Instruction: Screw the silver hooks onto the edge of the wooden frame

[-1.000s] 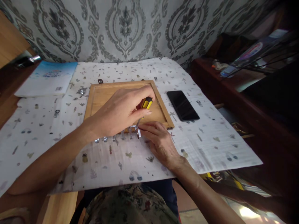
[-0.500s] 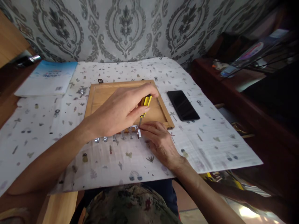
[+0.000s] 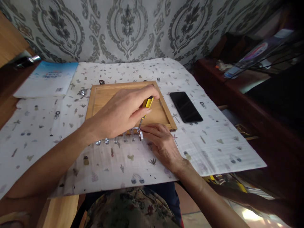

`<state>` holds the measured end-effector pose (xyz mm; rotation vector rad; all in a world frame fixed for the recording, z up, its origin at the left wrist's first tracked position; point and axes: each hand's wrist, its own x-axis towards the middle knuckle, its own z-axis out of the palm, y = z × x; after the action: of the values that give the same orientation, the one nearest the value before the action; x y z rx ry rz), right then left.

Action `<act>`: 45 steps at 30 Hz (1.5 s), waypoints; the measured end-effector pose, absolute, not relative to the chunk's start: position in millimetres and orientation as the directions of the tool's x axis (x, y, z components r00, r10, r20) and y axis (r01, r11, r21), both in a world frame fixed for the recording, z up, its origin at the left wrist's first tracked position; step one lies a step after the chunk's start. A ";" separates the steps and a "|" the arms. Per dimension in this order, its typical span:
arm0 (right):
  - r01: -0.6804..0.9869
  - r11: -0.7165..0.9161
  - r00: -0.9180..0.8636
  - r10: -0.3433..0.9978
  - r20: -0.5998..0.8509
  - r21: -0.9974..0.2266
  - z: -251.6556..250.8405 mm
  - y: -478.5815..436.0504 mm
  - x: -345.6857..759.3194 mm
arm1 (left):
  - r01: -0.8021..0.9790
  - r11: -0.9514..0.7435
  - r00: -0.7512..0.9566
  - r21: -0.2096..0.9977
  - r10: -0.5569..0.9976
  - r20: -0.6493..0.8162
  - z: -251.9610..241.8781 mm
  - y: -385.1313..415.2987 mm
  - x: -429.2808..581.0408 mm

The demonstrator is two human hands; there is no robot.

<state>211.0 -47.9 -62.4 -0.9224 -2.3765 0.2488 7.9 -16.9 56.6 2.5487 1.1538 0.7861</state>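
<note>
My left hand is closed round the yellow-and-black handle of a small screwdriver, whose tip points down at a metal hook rack lying along the near edge of a wooden frame. My right hand rests on the cloth with its fingers pressed on the right end of that rack. Several small hooks stick out toward me from the strip.
A black phone lies right of the frame. A blue-and-white booklet sits at the far left. Small metal parts are scattered on the patterned cloth. A dark wooden shelf stands to the right; patterned wall behind.
The screwdriver handle has turned and shifted slightly in my left fingers; both hands otherwise stay in place.
</note>
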 end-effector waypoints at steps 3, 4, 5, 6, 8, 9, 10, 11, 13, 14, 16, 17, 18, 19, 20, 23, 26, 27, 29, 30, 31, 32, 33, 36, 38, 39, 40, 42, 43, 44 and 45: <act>0.559 0.748 -0.601 0.662 0.447 -0.357 -61.9 -48.1 211.2 | 0.623 -0.656 0.539 0.426 0.755 0.373 56.4 -16.7 8.0; 0.561 0.746 -0.602 0.665 0.441 -0.359 -61.6 -48.3 211.3 | 0.619 -0.658 0.540 0.428 0.753 0.377 56.0 -16.6 7.9; 0.563 0.743 -0.602 0.669 0.436 -0.362 -61.3 -48.5 211.3 | 0.614 -0.663 0.541 0.429 0.749 0.382 55.7 -16.4 7.8; 0.565 0.740 -0.601 0.672 0.432 -0.365 -61.1 -48.6 211.3 | 0.608 -0.668 0.544 0.430 0.745 0.387 55.4 -16.2 7.6; 0.564 0.739 -0.600 0.673 0.433 -0.368 -61.0 -48.7 211.2 | 0.601 -0.675 0.551 0.428 0.738 0.390 55.1 -15.8 7.2; 0.562 0.741 -0.600 0.671 0.435 -0.369 -61.0 -48.7 211.2 | 0.600 -0.677 0.554 0.426 0.736 0.389 55.1 -15.6 7.0; 0.558 0.743 -0.600 0.669 0.438 -0.369 -61.1 -48.6 211.2 | 0.601 -0.678 0.556 0.424 0.735 0.388 55.2 -15.4 6.8; 0.556 0.744 -0.601 0.668 0.439 -0.370 -61.3 -48.4 211.2 | 0.601 -0.680 0.558 0.420 0.733 0.389 55.3 -15.2 6.6; 0.559 0.741 -0.601 0.671 0.434 -0.372 -61.3 -48.1 211.2 | 0.605 -0.684 0.562 0.408 0.730 0.389 55.2 -14.9 6.4; 0.562 0.739 -0.600 0.673 0.433 -0.371 -61.3 -48.0 211.2 | 0.607 -0.687 0.566 0.399 0.726 0.390 55.0 -14.9 6.5; 0.565 0.740 -0.599 0.672 0.435 -0.364 -60.9 -47.9 211.3 | 0.615 -0.696 0.570 0.371 0.718 0.400 54.1 -15.0 7.2; 0.565 0.743 -0.601 0.669 0.437 -0.359 -60.7 -48.0 211.3 | 0.623 -0.698 0.567 0.353 0.714 0.411 53.6 -15.2 7.7; 0.564 0.746 -0.603 0.665 0.440 -0.354 -60.5 -48.0 211.2 | 0.633 -0.698 0.559 0.334 0.711 0.426 53.2 -15.4 8.2; 0.564 0.748 -0.605 0.663 0.440 -0.350 -60.3 -48.1 211.2 | 0.645 -0.695 0.552 0.319 0.712 0.434 53.0 -15.6 8.8; 0.566 0.747 -0.606 0.664 0.438 -0.349 -60.3 -48.2 211.1 | 0.653 -0.690 0.546 0.311 0.714 0.438 52.9 -15.7 9.3; 0.570 0.742 -0.600 0.669 0.438 -0.352 -60.7 -48.4 210.7 | 0.657 -0.681 0.541 0.323 0.725 0.427 54.3 -15.8 10.0; 0.559 0.750 -0.598 0.660 0.454 -0.354 -61.5 -48.3 210.6 | 0.673 -0.671 0.529 0.313 0.731 0.430 56.9 -15.7 9.6; 0.558 0.751 -0.599 0.659 0.455 -0.354 -61.7 -48.3 210.7 | 0.684 -0.665 0.524 0.301 0.734 0.432 57.7 -15.8 9.5; 0.560 0.748 -0.598 0.663 0.451 -0.357 -62.0 -48.3 211.0 | 0.692 -0.664 0.521 0.282 0.731 0.441 58.8 -16.2 9.2; 0.559 0.747 -0.599 0.664 0.448 -0.360 -62.2 -48.2 211.2 | 0.691 -0.666 0.522 0.282 0.729 0.443 59.1 -16.5 9.2; 0.557 0.746 -0.599 0.665 0.446 -0.364 -62.3 -48.1 211.3 | 0.683 -0.673 0.526 0.285 0.723 0.447 59.4 -16.9 9.1; 0.554 0.747 -0.600 0.664 0.447 -0.367 -62.5 -48.1 211.4 | 0.672 -0.681 0.531 0.290 0.716 0.453 59.7 -17.3 8.9; 0.551 0.748 -0.600 0.663 0.448 -0.369 -62.8 -48.0 211.5 | 0.662 -0.690 0.536 0.294 0.709 0.457 60.1 -17.8 8.7; 0.544 0.755 -0.600 0.655 0.459 -0.367 -63.5 -47.7 211.5 | 0.639 -0.707 0.556 0.302 0.697 0.454 61.3 -19.2 8.1; 0.539 0.757 -0.599 0.652 0.464 -0.368 -63.7 -47.6 211.4 | 0.632 -0.708 0.561 0.316 0.699 0.444 61.4 -19.7 7.9; 0.539 0.756 -0.598 0.654 0.463 -0.371 -63.7 -47.7 211.4 | 0.627 -0.709 0.561 0.322 0.698 0.445 60.9 -19.9 8.0; 0.540 0.754 -0.598 0.656 0.461 -0.373 -63.5 -47.7 211.3 | 0.626 -0.708 0.558 0.328 0.700 0.446 59.9 -19.9 8.3; 0.545 0.749 -0.597 0.662 0.453 -0.377 -63.0 -47.9 211.3 | 0.638 -0.697 0.549 0.328 0.710 0.440 57.0 -19.6 9.4; 0.546 0.748 -0.598 0.664 0.449 -0.378 -62.7 -48.0 211.2 | 0.649 -0.688 0.545 0.324 0.718 0.433 55.4 -19.4 10.2; 0.547 0.747 -0.598 0.664 0.448 -0.378 -62.4 -48.0 211.2 | 0.659 -0.680 0.539 0.321 0.725 0.429 54.0 -19.2 11.0; 0.545 0.748 -0.599 0.663 0.449 -0.378 -62.3 -48.1 211.0 | 0.668 -0.672 0.533 0.321 0.732 0.423 52.9 -19.0 11.7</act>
<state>211.0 -48.1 -62.3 -0.9067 -2.3685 0.2694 11.7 -19.0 52.9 2.6442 1.2134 0.8169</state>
